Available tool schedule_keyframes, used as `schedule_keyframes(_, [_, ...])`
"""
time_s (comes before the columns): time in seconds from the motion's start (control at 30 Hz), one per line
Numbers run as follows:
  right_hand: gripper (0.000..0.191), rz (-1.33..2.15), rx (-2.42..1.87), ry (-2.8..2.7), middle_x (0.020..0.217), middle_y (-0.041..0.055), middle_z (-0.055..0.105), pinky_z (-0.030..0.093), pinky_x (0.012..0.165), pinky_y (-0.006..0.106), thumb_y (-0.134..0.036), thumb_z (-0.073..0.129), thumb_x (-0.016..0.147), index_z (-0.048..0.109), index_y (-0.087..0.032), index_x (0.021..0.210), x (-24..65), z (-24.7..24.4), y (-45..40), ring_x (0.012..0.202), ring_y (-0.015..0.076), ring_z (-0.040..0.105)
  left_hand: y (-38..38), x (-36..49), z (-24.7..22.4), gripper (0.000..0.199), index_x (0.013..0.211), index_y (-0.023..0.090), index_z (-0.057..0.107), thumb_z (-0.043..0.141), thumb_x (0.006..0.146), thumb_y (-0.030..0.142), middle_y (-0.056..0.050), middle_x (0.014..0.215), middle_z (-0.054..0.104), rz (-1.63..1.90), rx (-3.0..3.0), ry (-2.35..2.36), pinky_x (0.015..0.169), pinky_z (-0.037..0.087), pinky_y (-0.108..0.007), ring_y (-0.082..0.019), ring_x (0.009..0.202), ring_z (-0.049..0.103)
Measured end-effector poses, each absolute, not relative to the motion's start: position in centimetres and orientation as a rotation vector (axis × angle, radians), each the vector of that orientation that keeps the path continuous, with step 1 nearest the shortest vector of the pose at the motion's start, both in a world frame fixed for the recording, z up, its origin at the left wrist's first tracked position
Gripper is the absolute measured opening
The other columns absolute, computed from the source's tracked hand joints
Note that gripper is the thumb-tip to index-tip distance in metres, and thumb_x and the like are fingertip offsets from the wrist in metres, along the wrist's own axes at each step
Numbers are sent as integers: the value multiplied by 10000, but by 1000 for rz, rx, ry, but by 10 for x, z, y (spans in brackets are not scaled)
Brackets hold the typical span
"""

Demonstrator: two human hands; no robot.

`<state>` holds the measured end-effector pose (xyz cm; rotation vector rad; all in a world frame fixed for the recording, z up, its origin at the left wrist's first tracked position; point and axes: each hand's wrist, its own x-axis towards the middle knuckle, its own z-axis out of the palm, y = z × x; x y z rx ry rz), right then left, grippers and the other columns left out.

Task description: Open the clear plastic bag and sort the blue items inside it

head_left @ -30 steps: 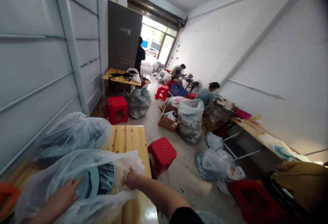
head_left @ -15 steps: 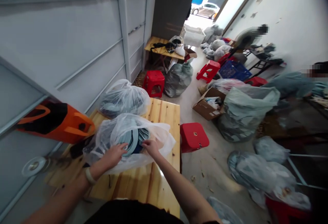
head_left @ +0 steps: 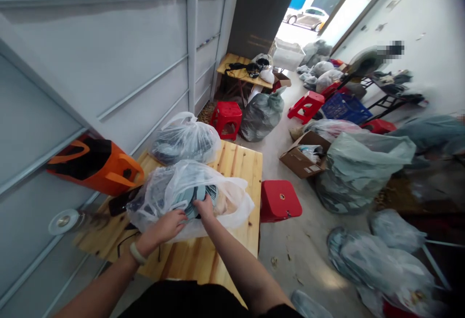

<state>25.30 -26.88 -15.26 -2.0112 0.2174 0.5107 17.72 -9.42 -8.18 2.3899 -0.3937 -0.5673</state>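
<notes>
From the head-worn camera, two bare hands work at an open, see-through plastic bag (head_left: 154,201) lying on a wooden table (head_left: 241,160). Inside the bag, near its mouth, sit light-blue curved pieces (head_left: 186,196), packed close together, with something beige (head_left: 222,204) beside them. The right hand (head_left: 205,208) reaches into the bag's opening, its fingers bent at the pieces; whether it grips one cannot be told. The left hand (head_left: 169,226), with a pale band (head_left: 137,254) around its wrist, lies at the near edge of the opening, fingers forward and slightly curled; whether they pinch anything is also unclear.

Just beyond, on the same table, stands a knotted plastic bag (head_left: 187,141) with dark contents. An orange holder (head_left: 109,175) is to the left. To the right of the table is a red stool (head_left: 281,199); farther off on the floor are a cardboard box (head_left: 300,160) and a large greenish sack (head_left: 363,167).
</notes>
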Motion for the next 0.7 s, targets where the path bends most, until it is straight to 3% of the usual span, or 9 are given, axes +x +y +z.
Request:
schedule_keyframes(0.17, [362, 608, -1700, 301, 1196, 91, 692, 632, 824, 386, -380, 631, 1041, 608, -155, 1323, 225, -150, -297, 962, 208, 714, -92, 181, -84, 438, 1272, 162, 732, 569, 876, 252, -147, 1316, 726, -483, 2270, -230, 1142, 491, -461, -296, 1274, 650])
schedule_keyframes(0.27, [311, 638, -1539, 311, 1155, 98, 720, 632, 835, 400, -340, 609, 1032, 635, -141, 1270, 207, -147, -319, 953, 217, 730, -92, 185, -87, 619, 1501, 106, 534, 508, 909, 286, -182, 1362, 692, -445, 2191, -103, 1048, 568, -416, -251, 1158, 717])
schedule_keyframes(0.37, [263, 640, -1399, 332, 1090, 127, 753, 634, 852, 446, -234, 580, 952, 674, -140, 1179, 194, -145, -341, 994, 269, 750, -92, 189, -89, 695, 1567, 86, 431, 496, 913, 313, -203, 1379, 682, -446, 2136, -22, 1002, 594, -405, -240, 1073, 755])
schedule_keyframes(0.5, [275, 607, -1242, 373, 1030, 144, 770, 620, 910, 501, -194, 593, 817, 694, -163, 1071, 183, -146, -363, 1057, 317, 748, -96, 191, -86, 580, 1447, 109, 593, 514, 922, 342, -166, 1336, 726, -486, 2101, -43, 1022, 583, -389, -260, 1132, 743])
schedule_keyframes(0.7, [287, 581, -1039, 396, 1006, 117, 780, 602, 962, 489, -212, 653, 738, 693, -173, 1020, 177, -149, -374, 1108, 318, 733, -111, 186, -84, 427, 1226, 137, 758, 611, 838, 238, -147, 1324, 740, -588, 2200, -145, 1129, 498, -435, -315, 1249, 679])
